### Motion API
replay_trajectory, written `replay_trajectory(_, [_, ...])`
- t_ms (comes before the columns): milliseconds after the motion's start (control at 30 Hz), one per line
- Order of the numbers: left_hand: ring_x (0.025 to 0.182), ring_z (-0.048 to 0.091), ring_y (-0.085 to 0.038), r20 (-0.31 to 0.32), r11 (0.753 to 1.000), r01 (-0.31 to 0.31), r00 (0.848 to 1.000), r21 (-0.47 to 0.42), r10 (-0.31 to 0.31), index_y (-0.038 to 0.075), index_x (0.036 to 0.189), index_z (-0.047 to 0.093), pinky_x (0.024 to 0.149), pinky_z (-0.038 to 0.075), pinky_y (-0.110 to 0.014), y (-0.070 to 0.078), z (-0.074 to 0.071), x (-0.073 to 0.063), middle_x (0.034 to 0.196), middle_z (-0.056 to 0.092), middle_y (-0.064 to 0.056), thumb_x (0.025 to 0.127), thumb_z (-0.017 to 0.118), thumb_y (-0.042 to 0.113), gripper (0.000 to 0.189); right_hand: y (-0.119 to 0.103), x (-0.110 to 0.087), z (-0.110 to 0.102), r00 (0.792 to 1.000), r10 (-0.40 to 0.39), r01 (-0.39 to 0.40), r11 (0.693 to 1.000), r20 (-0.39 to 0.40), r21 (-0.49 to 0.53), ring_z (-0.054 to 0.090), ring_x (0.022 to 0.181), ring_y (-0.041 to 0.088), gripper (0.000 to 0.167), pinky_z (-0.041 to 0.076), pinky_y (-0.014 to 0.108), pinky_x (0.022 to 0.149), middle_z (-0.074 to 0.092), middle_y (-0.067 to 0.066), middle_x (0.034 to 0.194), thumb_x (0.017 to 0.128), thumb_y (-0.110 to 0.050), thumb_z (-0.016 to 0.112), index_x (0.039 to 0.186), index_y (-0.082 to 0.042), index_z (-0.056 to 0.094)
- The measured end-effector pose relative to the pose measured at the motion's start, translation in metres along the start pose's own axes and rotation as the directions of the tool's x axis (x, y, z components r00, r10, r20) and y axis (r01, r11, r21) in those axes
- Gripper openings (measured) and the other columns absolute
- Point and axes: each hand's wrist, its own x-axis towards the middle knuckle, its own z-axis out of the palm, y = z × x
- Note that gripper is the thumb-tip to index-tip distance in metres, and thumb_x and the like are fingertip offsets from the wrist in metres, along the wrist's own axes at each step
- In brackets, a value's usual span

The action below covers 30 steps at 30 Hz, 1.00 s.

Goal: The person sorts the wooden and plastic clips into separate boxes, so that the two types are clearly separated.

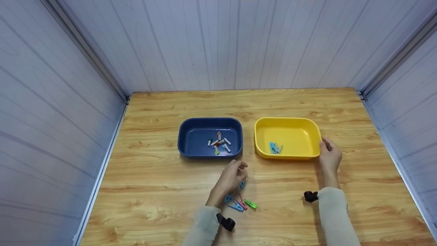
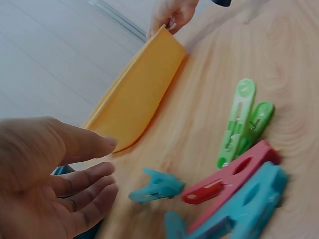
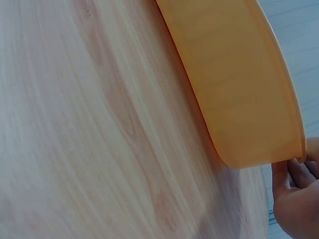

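With its thumb and fingers parted and loosely bent, a person's left hand hovers above a wooden worktop, just beside a blue clothespin, while the right hand pinches the right-hand rim of a yellow plastic tub. Near the left wrist lie more clothespins: a pink one bunched with other blue ones, and a green one at the right edge of the group. Light blue clothespins rest inside the yellow tub, toward its near left corner. Left of it, a navy tub stands apart, holding small white pieces with coloured ends, too small to identify. Pale sleeves cover both forearms, and whitish panelled walls enclose the worktop.
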Motion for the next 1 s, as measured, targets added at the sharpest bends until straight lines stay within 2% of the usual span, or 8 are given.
replay_trajectory(233, [0.098,0.056,-0.024,-0.089,0.999,-0.047,0.995,-0.02,0.045,0.009,0.112,0.062,0.084,0.047,-0.031,-0.009,0.011,-0.003,0.106,0.058,-0.005,0.085,0.068,0.007,0.028,0.002,0.001,0.0,1.0,-0.016,0.016,1.0,0.01,0.01,0.049,0.127,0.015,0.039,0.041,0.026,0.104,0.053,0.008,0.139,0.098,-0.026,0.052,0.134,-0.01,0.056])
replay_trajectory(400, [0.1,0.055,-0.022,-0.142,0.998,-0.034,0.99,-0.062,0.025,0.01,0.114,0.061,0.084,0.046,-0.031,-0.011,0.019,-0.006,0.109,0.057,-0.004,0.084,0.069,0.005,0.032,0.0,-0.001,-0.001,1.0,-0.016,0.016,1.0,0.017,-0.006,0.051,0.125,0.016,0.039,0.043,0.025,0.102,0.054,0.008,0.139,0.098,-0.027,0.052,0.134,-0.012,0.056])
replay_trajectory(567, [0.101,0.057,-0.023,-0.185,0.989,-0.034,0.983,-0.143,0.007,0.008,0.116,0.061,0.08,0.048,-0.027,-0.016,0.028,-0.007,0.11,0.056,-0.008,0.083,0.069,0.003,0.034,0.0,-0.001,0.0,1.0,-0.023,0.024,1.0,0.017,-0.014,0.051,0.125,0.015,0.039,0.043,0.025,0.101,0.054,0.009,0.138,0.098,-0.026,0.052,0.134,-0.011,0.056])
replay_trajectory(667, [0.1,0.058,-0.023,-0.24,0.984,-0.048,0.971,-0.169,0.006,0.007,0.116,0.061,0.078,0.049,-0.025,-0.018,0.033,-0.008,0.11,0.056,-0.008,0.082,0.07,0.001,0.035,0.0,-0.001,0.0,1.0,-0.027,0.028,0.999,0.016,-0.019,0.051,0.124,0.015,0.039,0.043,0.026,0.101,0.055,0.009,0.137,0.098,-0.027,0.052,0.133,-0.011,0.057])
replay_trajectory(833, [0.098,0.054,-0.021,-0.346,0.986,-0.052,0.938,-0.158,-0.006,0.008,0.117,0.06,0.08,0.046,-0.027,-0.019,0.042,-0.011,0.11,0.055,-0.007,0.079,0.072,0.002,0.04,0.001,-0.001,-0.001,1.0,-0.027,0.027,0.999,0.011,-0.028,0.051,0.125,0.015,0.039,0.043,0.027,0.102,0.055,0.008,0.138,0.098,-0.027,0.052,0.133,-0.011,0.057])
replay_trajectory(900, [0.099,0.051,-0.02,-0.369,0.987,-0.038,0.929,-0.155,-0.022,0.009,0.118,0.059,0.083,0.045,-0.029,-0.019,0.045,-0.012,0.11,0.054,-0.007,0.078,0.073,0.003,0.042,0.0,-0.001,-0.001,1.0,-0.028,0.028,0.999,0.011,-0.022,0.051,0.125,0.015,0.039,0.043,0.026,0.102,0.055,0.008,0.138,0.098,-0.027,0.052,0.133,-0.011,0.057])
replay_trajectory(1000, [0.103,0.048,-0.019,-0.378,0.988,-0.006,0.924,-0.154,-0.053,0.009,0.121,0.057,0.087,0.044,-0.033,-0.018,0.048,-0.013,0.113,0.052,-0.006,0.078,0.073,0.004,0.046,0.0,-0.001,0.0,0.999,-0.032,0.032,0.999,0.007,-0.015,0.051,0.124,0.014,0.039,0.043,0.025,0.101,0.055,0.009,0.137,0.098,-0.026,0.052,0.133,-0.01,0.057])
